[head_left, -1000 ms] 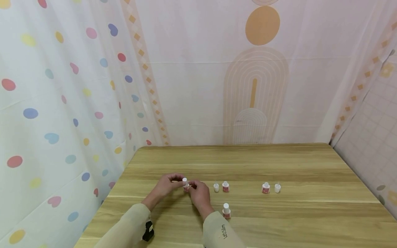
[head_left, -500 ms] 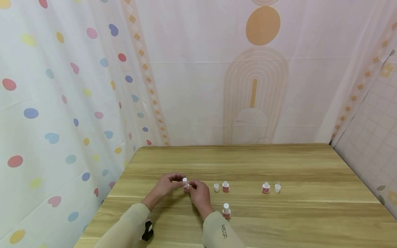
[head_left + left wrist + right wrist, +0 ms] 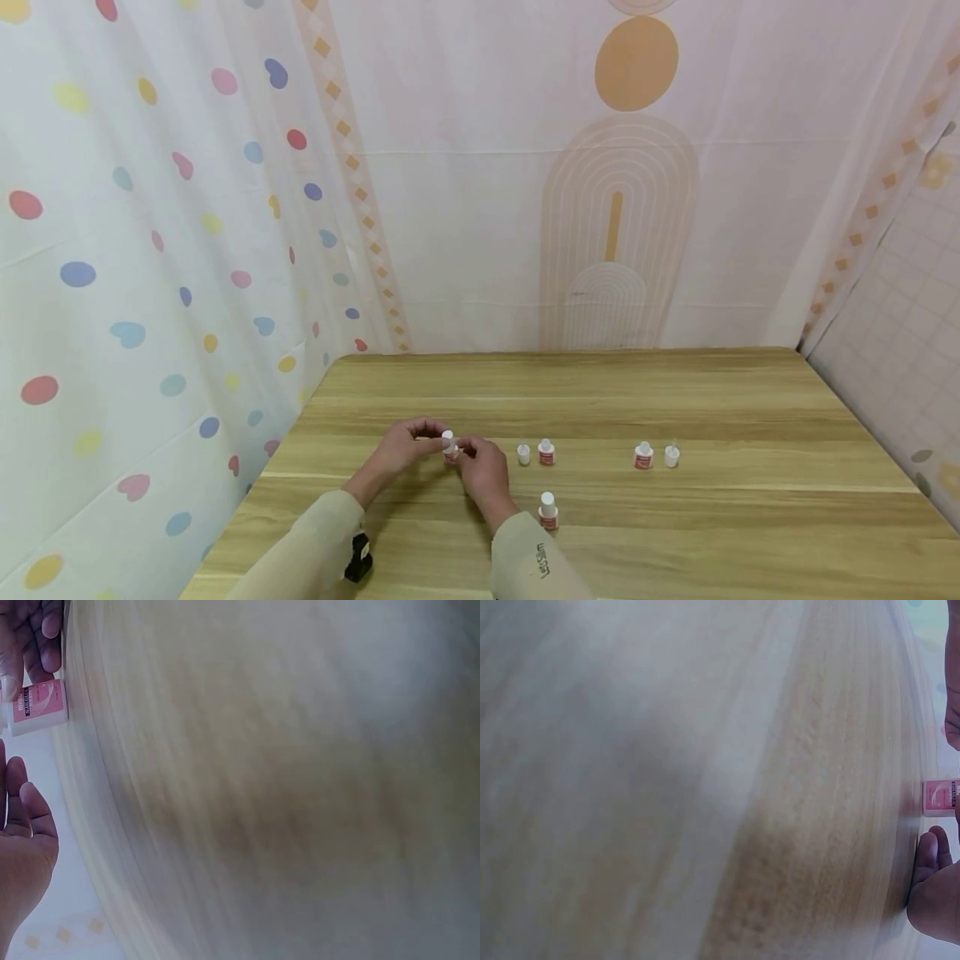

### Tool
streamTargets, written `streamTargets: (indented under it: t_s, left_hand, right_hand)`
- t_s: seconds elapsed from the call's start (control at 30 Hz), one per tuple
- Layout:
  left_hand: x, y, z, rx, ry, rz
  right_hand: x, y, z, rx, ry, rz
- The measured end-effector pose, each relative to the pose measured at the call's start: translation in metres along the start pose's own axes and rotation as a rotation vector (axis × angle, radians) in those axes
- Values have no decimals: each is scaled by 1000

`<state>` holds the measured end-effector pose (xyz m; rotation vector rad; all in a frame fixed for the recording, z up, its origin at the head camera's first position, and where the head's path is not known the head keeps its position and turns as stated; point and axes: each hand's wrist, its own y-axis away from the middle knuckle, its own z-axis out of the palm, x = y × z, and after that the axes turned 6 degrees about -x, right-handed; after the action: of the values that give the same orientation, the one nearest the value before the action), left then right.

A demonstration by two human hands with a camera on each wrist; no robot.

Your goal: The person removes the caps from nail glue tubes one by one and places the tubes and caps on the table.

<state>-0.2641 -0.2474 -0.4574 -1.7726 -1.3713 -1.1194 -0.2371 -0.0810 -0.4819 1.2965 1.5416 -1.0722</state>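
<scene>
A small nail glue bottle (image 3: 451, 457) with a pink label stands upright on the table between my hands. My left hand (image 3: 397, 454) pinches its white cap (image 3: 447, 435) between thumb and forefinger. From the other side, my right hand (image 3: 483, 471) grips the bottle's body low down. In the left wrist view, the right thumb (image 3: 10, 687) lies against the bottle beside its label, while the left hand's other fingers (image 3: 37, 810) hang loosely curled. The right wrist view shows the bottle's base (image 3: 937, 796) at the wooden surface; its upper part falls outside that frame.
To the right, two uncapped bottles (image 3: 546, 452) (image 3: 643, 456) stand beside upturned white brush caps (image 3: 523, 454) (image 3: 671, 456). A capped bottle (image 3: 548, 512) stands nearer, by the right sleeve. Curtains (image 3: 465, 250) hang behind the wooden table (image 3: 675, 383).
</scene>
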Motion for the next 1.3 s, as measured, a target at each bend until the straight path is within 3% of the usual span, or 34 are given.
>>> streamTargets:
  t_s: [0.33,0.77,1.1,1.3]
  left_hand:
    - [1,3,-1,-26,37,29]
    - [1,0,1,9,-14,-2]
    - [0,0,0,-19,-9,32]
    - [0,0,0,-17,-29,16]
  right_hand:
    - [-1,1,-1,-5,-6,-2]
    - [0,0,0,-3,2,10]
    - [0,1,0,-8,0,8]
    - [0,1,0,2,5,2]
